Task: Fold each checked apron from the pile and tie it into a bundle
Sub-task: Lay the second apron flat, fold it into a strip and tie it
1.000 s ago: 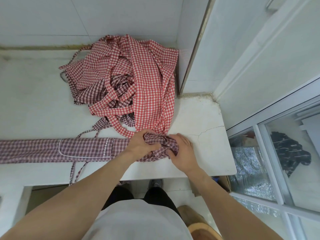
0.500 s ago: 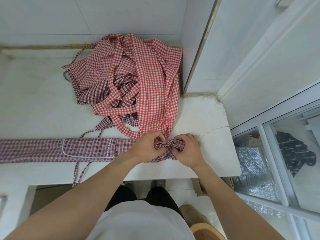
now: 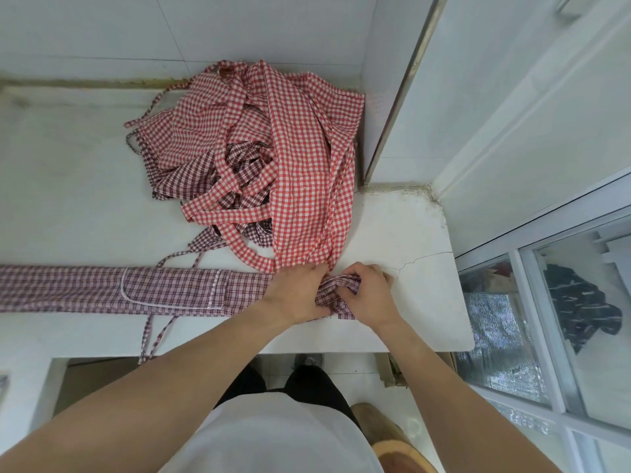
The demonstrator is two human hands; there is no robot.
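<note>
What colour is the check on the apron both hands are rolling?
Dark maroon-and-white check on the folded apron, clearest in the head view.

White stone worktop w/ a hairline crack nr its right edge; dirty grout line along the back where it meets the white tiled wall. Metal door frame rises at the back right corner. Window at right, white frame, glass panes. Pale tile floor below the front edge. Even, soft light.
</note>
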